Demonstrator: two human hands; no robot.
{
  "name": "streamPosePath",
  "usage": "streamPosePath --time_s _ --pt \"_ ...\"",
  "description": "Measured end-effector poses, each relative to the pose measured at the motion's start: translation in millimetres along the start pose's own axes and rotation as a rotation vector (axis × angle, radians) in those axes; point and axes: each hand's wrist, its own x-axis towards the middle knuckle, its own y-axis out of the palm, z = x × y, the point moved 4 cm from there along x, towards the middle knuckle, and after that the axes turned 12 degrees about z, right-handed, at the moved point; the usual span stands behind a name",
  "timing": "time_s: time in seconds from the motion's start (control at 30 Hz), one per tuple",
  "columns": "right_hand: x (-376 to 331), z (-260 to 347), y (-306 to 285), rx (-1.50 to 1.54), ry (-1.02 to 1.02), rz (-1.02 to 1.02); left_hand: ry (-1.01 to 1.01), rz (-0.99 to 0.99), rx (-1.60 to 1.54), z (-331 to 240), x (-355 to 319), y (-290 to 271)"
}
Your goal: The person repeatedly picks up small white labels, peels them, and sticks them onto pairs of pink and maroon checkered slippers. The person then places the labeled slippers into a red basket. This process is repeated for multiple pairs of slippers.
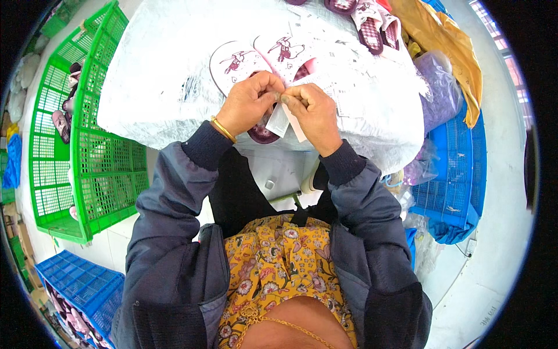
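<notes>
Head view: both hands, left [249, 103] and right [313, 110], pinch a thin white paper tag [279, 121] above flat printed slippers [241, 63].

Open white table [157, 75] left of the fingers [278, 93], bare as far as the green crate [104, 168]. Just beyond them, blocked by two white slippers [256, 58]. Farther right, crowded with more slippers [372, 26], yellow cloth [447, 46] and a purple bag [439, 87].

A small white paper tag [279, 121], oblong, hangs between both hands [283, 107], pinched at its top edge by the fingertips. A second white slip [297, 129] shows just beside it. At the right, a clear plastic bag [437, 87] of purple items rests on a blue crate [459, 174].
</notes>
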Motion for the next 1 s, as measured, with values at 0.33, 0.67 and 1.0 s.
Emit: streamPosePath --time_s 0.33,0.67,1.0 --pt "4.3 43.4 -39.4 -0.415 -0.170 -0.147 0.305 -0.678 0.598 -20.3 -45.5 -36.5" --pt "56.1 28.2 -8.1 -0.757 0.028 0.172 0.285 -0.847 0.620 16.5 -50.8 -56.4" --pt "57.5 44.8 8.1 -0.620 -0.120 0.145 0.268 -0.860 0.453 10.7 -55.0 -49.7"
